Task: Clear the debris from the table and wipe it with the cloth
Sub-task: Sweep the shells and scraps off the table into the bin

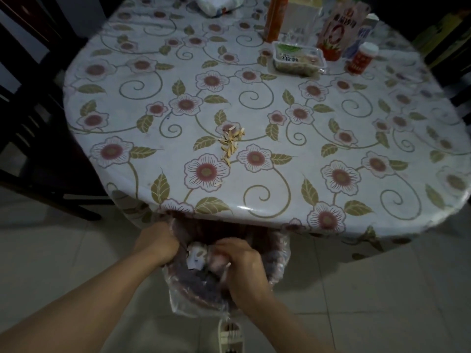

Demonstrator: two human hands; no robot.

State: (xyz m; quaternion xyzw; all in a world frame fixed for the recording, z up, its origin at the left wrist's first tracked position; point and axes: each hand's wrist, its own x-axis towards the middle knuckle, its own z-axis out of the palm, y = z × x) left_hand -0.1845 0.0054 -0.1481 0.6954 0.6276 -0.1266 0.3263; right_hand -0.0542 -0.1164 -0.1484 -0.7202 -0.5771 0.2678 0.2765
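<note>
Both hands work at a lined bin (pixel 275 253) below the surface (pixel 254 98): the left hand (pixel 159 244) has its grip curled on the liner's rim, the right hand (pixel 242 261) pinches the liner. Seed shells (pixel 230 142) lie on the surface.

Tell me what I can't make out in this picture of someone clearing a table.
- Head view: the bin is partly under the table edge; the hands cover much of its contents.
- Left hand: its fingertips are hidden in the liner, so its grip is unclear.
- Right hand: what it holds is blurred.
- Packages at the far side, such as the carton, are cut off by the top edge; print too blurred to read.
- No cloth is visible.
</note>
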